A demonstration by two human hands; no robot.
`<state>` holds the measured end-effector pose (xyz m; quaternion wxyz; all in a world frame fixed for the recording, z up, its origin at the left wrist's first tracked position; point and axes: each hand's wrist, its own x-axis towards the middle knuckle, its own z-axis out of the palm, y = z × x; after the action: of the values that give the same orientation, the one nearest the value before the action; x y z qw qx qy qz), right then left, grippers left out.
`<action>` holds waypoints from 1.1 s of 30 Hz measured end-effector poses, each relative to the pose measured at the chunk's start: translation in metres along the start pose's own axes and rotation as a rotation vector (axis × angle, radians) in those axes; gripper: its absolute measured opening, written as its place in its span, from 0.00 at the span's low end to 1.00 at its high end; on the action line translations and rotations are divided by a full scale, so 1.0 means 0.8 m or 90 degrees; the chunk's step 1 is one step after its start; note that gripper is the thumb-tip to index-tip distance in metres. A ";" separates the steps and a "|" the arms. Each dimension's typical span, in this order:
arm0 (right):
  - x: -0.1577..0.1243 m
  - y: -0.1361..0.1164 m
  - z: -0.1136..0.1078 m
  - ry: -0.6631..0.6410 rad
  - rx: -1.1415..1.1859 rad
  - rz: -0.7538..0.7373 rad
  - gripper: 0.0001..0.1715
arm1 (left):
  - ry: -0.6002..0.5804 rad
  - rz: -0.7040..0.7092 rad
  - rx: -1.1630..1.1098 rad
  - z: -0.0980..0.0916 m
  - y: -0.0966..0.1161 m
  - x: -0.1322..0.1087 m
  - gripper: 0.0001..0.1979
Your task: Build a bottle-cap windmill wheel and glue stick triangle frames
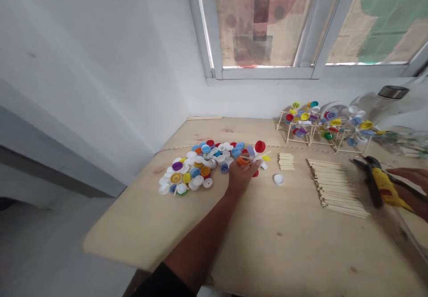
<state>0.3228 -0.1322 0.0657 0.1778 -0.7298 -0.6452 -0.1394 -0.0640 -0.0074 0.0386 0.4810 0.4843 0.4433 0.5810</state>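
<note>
Cap bunch: in the left hand, nearer the counter's back edge than its front. The red cap points to the back edge; a thin stick and yellow cap poke toward the right end. Its caps spread out, so I can't tell its long way.
Left grip: fingers closed on the bunch.
Right grip: the right hand is at the yellow-and-black tool; I can't tell if it is closed.
Hard to see: fingers hide part of the bunch; the picture's side cuts off the right hand.
Counter: pale wood, with a cap pile toward the left edge and long sticks on the right.
Room: white wall, window behind.
</note>
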 end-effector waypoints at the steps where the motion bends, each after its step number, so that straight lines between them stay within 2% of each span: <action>1: 0.002 -0.021 0.000 -0.008 0.032 -0.034 0.20 | 0.002 -0.001 -0.001 0.000 0.001 0.000 0.13; 5: 0.005 -0.126 0.027 -0.089 0.214 -0.061 0.21 | 0.005 0.017 0.006 0.001 0.002 -0.001 0.13; 8: 0.007 -0.198 0.056 -0.130 0.270 -0.116 0.19 | -0.005 0.031 0.009 0.000 0.001 0.000 0.12; 10: 0.011 -0.231 0.073 -0.127 0.274 -0.148 0.19 | -0.008 0.033 0.007 -0.001 0.002 0.000 0.12; 12: 0.015 -0.251 0.087 -0.112 0.250 -0.178 0.19 | -0.004 0.033 -0.001 -0.001 0.003 -0.001 0.11; 16: 0.018 -0.265 0.105 -0.075 0.178 -0.203 0.15 | -0.013 0.047 -0.002 -0.002 0.009 -0.002 0.10; 19: 0.019 -0.265 0.110 -0.077 0.196 -0.190 0.14 | -0.026 0.054 0.005 -0.003 0.010 -0.001 0.12; 21: 0.019 -0.263 0.110 -0.084 0.261 -0.134 0.15 | -0.026 0.053 0.009 -0.003 0.008 -0.001 0.12; 23: 0.022 -0.258 0.109 -0.081 0.344 -0.039 0.17 | -0.024 0.050 0.021 -0.003 0.006 -0.001 0.12; 26: 0.028 -0.251 0.104 -0.029 0.476 0.079 0.19 | -0.041 0.042 0.050 -0.002 0.003 -0.003 0.12; 30: 0.032 -0.245 0.096 0.009 0.631 0.127 0.18 | -0.061 0.027 0.065 0.000 0.002 -0.006 0.13; 33: 0.032 -0.244 0.091 0.017 0.693 0.151 0.18 | -0.095 0.011 0.063 0.000 0.003 -0.006 0.13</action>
<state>0.1309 -0.0570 0.0274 0.5516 -0.5984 -0.5354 0.2258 -0.0636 -0.0128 0.0400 0.4828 0.5532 0.4304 0.5250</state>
